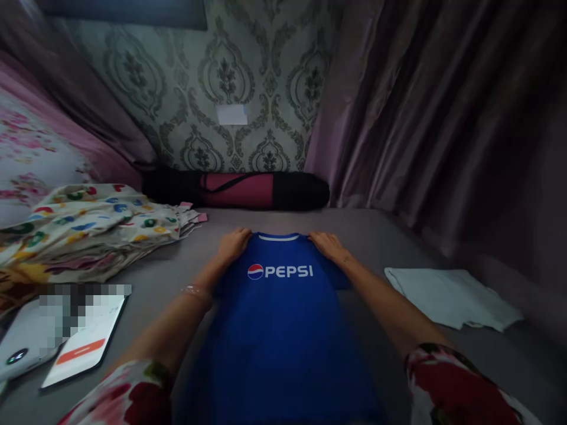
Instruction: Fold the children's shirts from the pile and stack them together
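Observation:
A blue T-shirt (279,330) with a white PEPSI logo lies spread flat on the grey surface (367,236), collar away from me. My left hand (233,243) rests at the shirt's left shoulder, fingers curled over the edge of the cloth. At the right shoulder my right hand (326,243) grips the fabric the same way. Both forearms reach out along the shirt's sides, a thin bracelet on my left wrist.
A heap of patterned cloth (84,227) lies at the left. A white folded cloth (452,295) sits at the right. A phone (86,348) lies near left beside a white device (22,345). A black and pink rolled mat (239,190) lines the wall; curtains hang at the right.

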